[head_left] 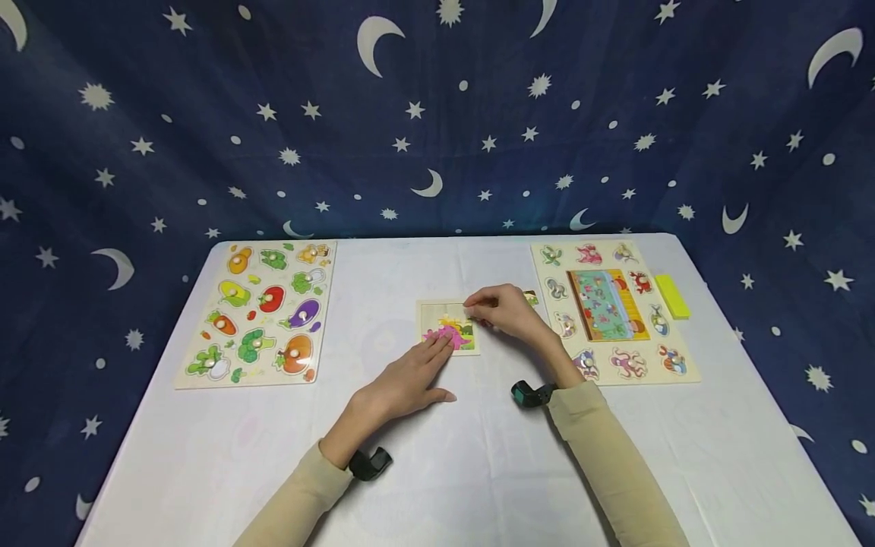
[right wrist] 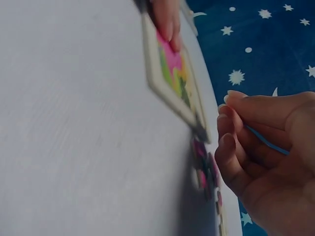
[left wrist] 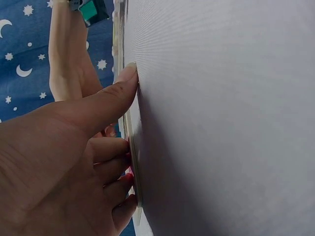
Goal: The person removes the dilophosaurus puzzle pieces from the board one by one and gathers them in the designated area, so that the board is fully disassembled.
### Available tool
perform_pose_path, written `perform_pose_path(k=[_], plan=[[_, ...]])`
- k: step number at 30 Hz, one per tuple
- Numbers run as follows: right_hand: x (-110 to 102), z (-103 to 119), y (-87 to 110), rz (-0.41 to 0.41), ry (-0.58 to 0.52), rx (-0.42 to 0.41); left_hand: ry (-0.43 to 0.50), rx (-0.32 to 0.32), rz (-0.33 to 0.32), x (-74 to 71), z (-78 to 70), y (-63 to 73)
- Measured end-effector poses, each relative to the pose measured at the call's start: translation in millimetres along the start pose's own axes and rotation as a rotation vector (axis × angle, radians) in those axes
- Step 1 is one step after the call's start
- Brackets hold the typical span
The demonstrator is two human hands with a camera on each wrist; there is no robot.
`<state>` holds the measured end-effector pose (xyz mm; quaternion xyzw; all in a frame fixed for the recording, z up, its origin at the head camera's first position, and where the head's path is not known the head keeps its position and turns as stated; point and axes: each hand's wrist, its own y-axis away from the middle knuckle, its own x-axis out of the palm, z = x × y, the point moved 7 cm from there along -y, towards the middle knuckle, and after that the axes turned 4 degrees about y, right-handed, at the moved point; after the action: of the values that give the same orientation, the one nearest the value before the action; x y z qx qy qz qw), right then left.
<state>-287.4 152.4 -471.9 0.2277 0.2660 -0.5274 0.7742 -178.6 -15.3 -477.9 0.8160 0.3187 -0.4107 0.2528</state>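
Observation:
A small square wooden puzzle tray [head_left: 421, 308] lies mid-table, holding picture pieces with a pink animal [head_left: 453, 334]; its upper left part shows bare wood. My left hand [head_left: 409, 380] rests on it, fingers extended over the pink part and thumb out on the tablecloth. By the tray's right edge hovers my right hand [head_left: 509, 311], thumb and forefinger tips together; in the right wrist view the hand [right wrist: 266, 152] shows nothing between them. Loose puzzle pieces [right wrist: 201, 164] lie beneath it beside the tray, and one piece [head_left: 530, 297] peeks out behind the hand.
On the left lies a vegetable knob-puzzle board [head_left: 263, 317]; on the right, a sea-animal board [head_left: 547, 266] with a picture card [head_left: 607, 304] on top. A yellow block [head_left: 673, 296] sits beyond it. A starry blue cloth [head_left: 465, 114] hangs behind the white table [head_left: 478, 471].

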Motion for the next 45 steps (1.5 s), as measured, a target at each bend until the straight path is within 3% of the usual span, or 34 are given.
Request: perform_pose_path(k=[15, 20, 32, 45], plan=[[16, 9, -10.1, 0.011, -0.006, 0.014, -0.018, 0.002, 0.008, 1.4, -0.4, -0.8], [20, 5, -7.1, -0.005, 0.046, -0.008, -0.033, 0.01, 0.031, 4.6, -3.2, -4.0], [37, 11, -13.5, -0.004, 0.118, -0.033, -0.038, 0.003, 0.005, 1.2, -0.7, 2.0], [37, 8, -13.5, 0.004, 0.024, -0.005, -0.042, 0.007, 0.007, 1.6, -1.0, 0.0]])
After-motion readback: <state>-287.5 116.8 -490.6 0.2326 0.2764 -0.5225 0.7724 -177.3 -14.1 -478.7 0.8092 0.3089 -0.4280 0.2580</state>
